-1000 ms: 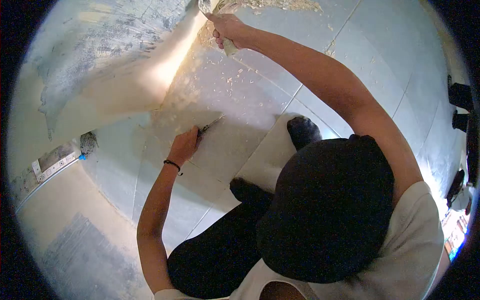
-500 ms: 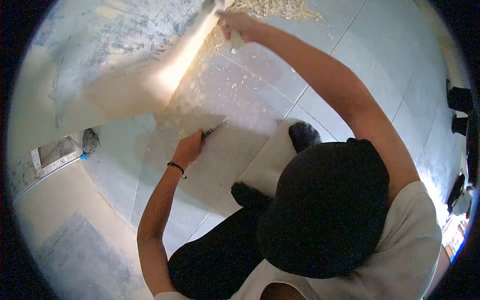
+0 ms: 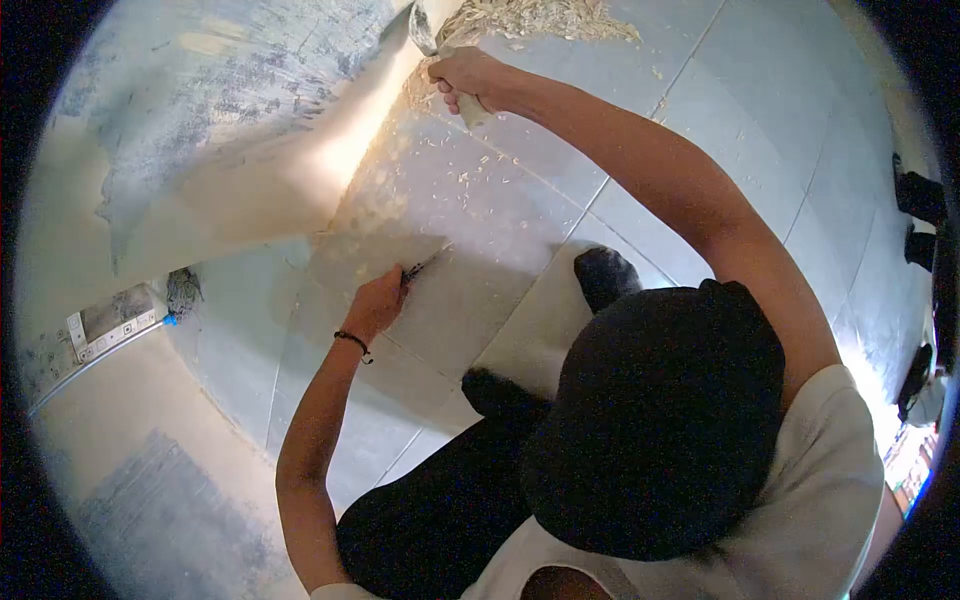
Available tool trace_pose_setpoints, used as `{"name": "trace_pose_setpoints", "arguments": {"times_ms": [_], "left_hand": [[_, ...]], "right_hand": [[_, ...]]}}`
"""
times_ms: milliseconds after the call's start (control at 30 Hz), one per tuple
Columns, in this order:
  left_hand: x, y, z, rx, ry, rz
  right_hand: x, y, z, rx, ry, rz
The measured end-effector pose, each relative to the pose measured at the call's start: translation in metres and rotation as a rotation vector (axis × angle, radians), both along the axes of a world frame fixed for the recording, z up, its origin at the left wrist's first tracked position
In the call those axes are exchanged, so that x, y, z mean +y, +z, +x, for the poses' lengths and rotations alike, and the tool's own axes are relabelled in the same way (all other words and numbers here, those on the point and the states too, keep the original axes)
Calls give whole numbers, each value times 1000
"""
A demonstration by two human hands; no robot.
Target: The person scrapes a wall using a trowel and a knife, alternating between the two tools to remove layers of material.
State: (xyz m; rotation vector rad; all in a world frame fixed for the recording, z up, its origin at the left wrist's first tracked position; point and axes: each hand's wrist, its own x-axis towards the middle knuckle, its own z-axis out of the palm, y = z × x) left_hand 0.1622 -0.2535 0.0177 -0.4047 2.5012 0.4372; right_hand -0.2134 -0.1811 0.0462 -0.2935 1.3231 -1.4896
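My right hand (image 3: 468,80) is closed around the pale handle of a scraper (image 3: 423,30). Its metal blade is at the lit corner where the wall (image 3: 240,150) meets the tiled floor, beside a pile of pale shavings (image 3: 540,18). My left hand (image 3: 380,300), with a dark band at the wrist, is closed on a small dark tool (image 3: 412,272) low over the floor; its exact shape is unclear. Small pale flakes (image 3: 465,190) are scattered between the two hands.
My bent dark-clothed knee (image 3: 655,420) and dark shoes (image 3: 605,278) are close on the right. At the left, a white-framed box (image 3: 115,322) with a blue-tipped pale tube (image 3: 100,352) is set near a dark bundle (image 3: 183,292). Dark objects (image 3: 920,198) are at the far right.
My right hand has shifted slightly down, and the scraper's blade now shows clearly above it, its handle end lower. My left hand has barely moved.
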Motion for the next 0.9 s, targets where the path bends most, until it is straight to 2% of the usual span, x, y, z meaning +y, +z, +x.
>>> {"name": "trace_pose_setpoints", "arguments": {"times_ms": [67, 133, 200, 300, 333, 400, 467, 500, 567, 600, 633, 667, 733, 767, 833, 867, 900], "left_hand": [[-2, -2, -2, -5, -8, 1], [-4, -5, -1, 8, -32, 2], [-5, -9, 3, 48, -54, -15], [-4, -12, 7, 56, -38, -29], [-3, -13, 7, 50, -23, -30], [-2, -6, 4, 37, -29, -16], [1, -4, 6, 24, -37, -20], [2, -3, 5, 20, -45, -31], [-1, -4, 8, 89, -60, -31], [-1, -8, 14, 164, -62, -19], [0, -11, 16, 238, -61, -3], [-1, -11, 13, 186, -55, -8], [-3, -12, 11, 67, -47, -13], [-4, -12, 10, 49, -53, -16], [-5, -13, 7, 16, -62, -25], [-5, -11, 4, 6, -60, -28], [-4, -8, 3, -5, -57, -30]], "right_hand": [[-4, -9, -10, 163, 121, -67], [-1, -26, -11, 219, 115, -47], [1, -21, -6, 193, 3, 50], [-3, -21, -9, 34, -27, 61], [-12, -38, -25, 389, 40, -49], [-31, -112, -80, 1085, 172, -281], [-34, -74, -138, 1857, 405, -339], [-41, -65, -153, 1721, 670, 128], [-42, -38, -132, 177, -2, 142], [-37, -61, -127, 794, 175, -140], [-30, -74, -114, 1036, 240, -310], [-23, -84, -100, 1273, 264, -492], [-13, -62, -36, 902, 192, -364], [-20, -55, -21, 664, 214, -186], [-23, -49, -18, 444, 204, -62], [-23, -46, -22, 463, 173, -113], [-25, -52, -37, 834, 175, -302]]}}
